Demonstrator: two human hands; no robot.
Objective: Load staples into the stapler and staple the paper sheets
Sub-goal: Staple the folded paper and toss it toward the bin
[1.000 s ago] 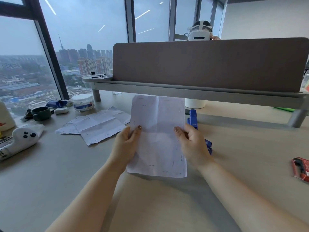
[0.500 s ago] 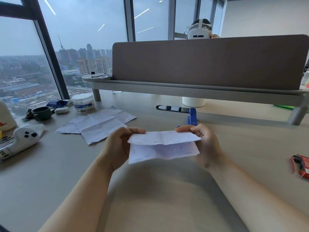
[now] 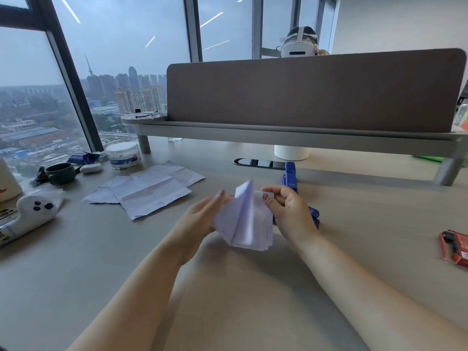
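The paper sheets are held just above the desk between both hands, likely so they can be lined up for stapling. They are pinched by the right hand. The left hand is too blurred for its grip to be told. The sheets are white and folded, and the blue stapler is lying just behind them.

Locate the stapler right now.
Head view, right of centre: the blue stapler lies on the desk just behind the right hand, partly hidden by it, in front of the cable slot.
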